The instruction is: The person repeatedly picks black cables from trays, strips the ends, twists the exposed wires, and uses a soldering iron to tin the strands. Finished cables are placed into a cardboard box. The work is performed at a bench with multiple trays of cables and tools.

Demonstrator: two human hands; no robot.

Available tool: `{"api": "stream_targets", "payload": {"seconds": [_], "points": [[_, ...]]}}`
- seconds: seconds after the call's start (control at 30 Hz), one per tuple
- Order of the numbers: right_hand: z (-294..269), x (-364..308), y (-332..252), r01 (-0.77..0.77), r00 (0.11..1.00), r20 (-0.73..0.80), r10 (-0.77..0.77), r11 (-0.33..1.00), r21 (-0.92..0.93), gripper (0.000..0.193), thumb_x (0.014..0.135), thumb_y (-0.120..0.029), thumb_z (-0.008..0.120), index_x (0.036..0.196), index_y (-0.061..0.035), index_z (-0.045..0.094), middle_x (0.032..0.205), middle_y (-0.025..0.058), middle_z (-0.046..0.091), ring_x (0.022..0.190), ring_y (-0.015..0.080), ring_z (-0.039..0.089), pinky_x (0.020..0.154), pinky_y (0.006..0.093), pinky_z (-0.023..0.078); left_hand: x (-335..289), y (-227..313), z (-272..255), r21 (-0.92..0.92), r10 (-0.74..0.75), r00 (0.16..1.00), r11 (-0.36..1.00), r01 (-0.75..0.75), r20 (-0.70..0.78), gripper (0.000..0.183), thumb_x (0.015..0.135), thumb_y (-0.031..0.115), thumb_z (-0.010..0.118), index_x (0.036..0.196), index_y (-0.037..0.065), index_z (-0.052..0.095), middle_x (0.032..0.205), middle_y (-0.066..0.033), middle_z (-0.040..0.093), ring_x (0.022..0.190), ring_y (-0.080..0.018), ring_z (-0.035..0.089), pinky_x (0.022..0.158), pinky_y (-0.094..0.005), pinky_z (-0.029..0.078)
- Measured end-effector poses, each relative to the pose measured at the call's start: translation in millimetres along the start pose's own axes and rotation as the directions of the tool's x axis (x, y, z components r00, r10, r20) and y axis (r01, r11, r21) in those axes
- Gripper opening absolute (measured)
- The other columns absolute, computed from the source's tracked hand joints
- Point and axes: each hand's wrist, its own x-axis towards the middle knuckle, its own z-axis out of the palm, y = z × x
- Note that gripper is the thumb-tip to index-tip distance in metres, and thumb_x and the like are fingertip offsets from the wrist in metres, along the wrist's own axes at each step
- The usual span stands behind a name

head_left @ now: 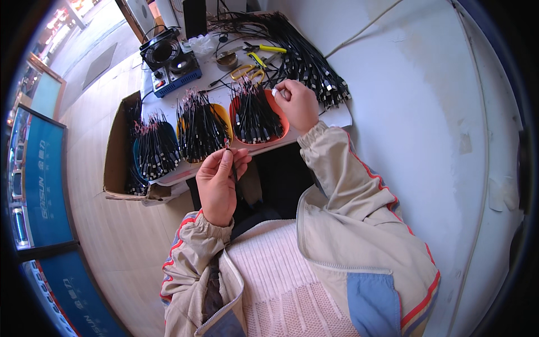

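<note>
Low in front of me, my left hand point(220, 182) pinches a thin black cable point(234, 170) between thumb and fingertips. Its stripped end with fine wires points up past the thumb. To the right, at the edge of a red-orange tray point(284, 124), my right hand point(299, 106) has its fingers closed around a small white piece point(275, 92); its exact kind is too small to make out. The red-orange tray is heaped with short black cables point(254, 115) with metal plugs and reddish wire ends. A yellow tray point(223, 119) beside it carries a similar bundle.
Further left are a blue tray point(136, 153) of cables and a cardboard box point(118, 151). Behind stand a blue soldering station with a fan point(163, 53), a small round tin point(227, 60), yellow-handled pliers point(272, 49) and yellow-handled scissors point(242, 71). Long black cables point(306, 62) lie by the right wall.
</note>
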Motion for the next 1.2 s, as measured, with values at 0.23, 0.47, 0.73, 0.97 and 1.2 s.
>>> {"api": "stream_targets", "payload": {"seconds": [0.23,0.47,0.73,0.97,1.2], "points": [[-39.7,-56.3,-68.2,-0.435,0.834,0.551,0.000,0.614,0.658,0.011,0.089,-0.009,0.067,0.094,0.0002,0.064,0.080,-0.0024,0.063,0.073,0.0025,0.057,0.066,0.0191,0.048,1.6,8.1,34.3,-0.035,0.258,0.963,0.966,-0.256,0.077,0.016,0.097,0.010,0.055,0.105,0.000,0.064,0.106,-0.0156,0.068,0.105,-0.0266,0.065,0.091,-0.0386,0.054],[-56.2,-97.7,-87.9,-0.421,0.815,0.578,-0.031,0.655,0.628,0.010,0.086,-0.006,0.068,0.092,0.0006,0.062,0.073,-0.0044,0.058,0.066,0.0016,0.050,0.060,0.0193,0.043,-25.7,4.0,51.2,-0.004,0.252,0.958,0.967,-0.254,0.134,0.016,0.096,0.009,0.057,0.105,-0.002,0.064,0.107,-0.0192,0.068,0.102,-0.0264,0.066,0.082,-0.0290,0.054],[-75.3,-135.0,-95.2,-0.288,0.860,0.504,-0.073,0.747,0.600,0.008,0.084,-0.005,0.067,0.089,0.0008,0.064,0.072,-0.0016,0.061,0.065,0.0044,0.053,0.060,0.0216,0.045,-61.2,-10.6,53.1,0.024,0.304,0.931,0.949,-0.315,0.200,0.016,0.093,0.005,0.060,0.104,-0.006,0.064,0.102,-0.0156,0.070,0.092,-0.0171,0.067,0.084,-0.0262,0.052],[-114.8,-138.9,-99.3,-0.138,0.942,0.326,-0.072,0.806,0.576,0.018,0.087,-0.014,0.072,0.096,-0.0001,0.065,0.074,-0.0041,0.062,0.061,-0.0015,0.047,0.053,0.0166,0.039,-85.0,-25.2,48.3,0.210,0.410,0.880,0.863,-0.460,0.241,0.019,0.095,0.009,0.058,0.106,-0.006,0.064,0.095,-0.0093,0.070,0.086,-0.0124,0.066,0.081,-0.0240,0.051],[-111.0,-154.6,-98.5,-0.118,0.958,0.270,-0.093,0.734,0.669,0.015,0.089,-0.012,0.068,0.098,-0.0002,0.066,0.081,-0.0021,0.065,0.063,-0.0014,0.051,0.054,0.0152,0.041,-95.3,-41.2,47.6,0.241,0.361,0.869,0.859,-0.451,0.340,0.013,0.097,0.008,0.056,0.102,-0.003,0.061,0.080,-0.0060,0.066,0.059,-0.0042,0.050,0.051,-0.0163,0.036]]}}
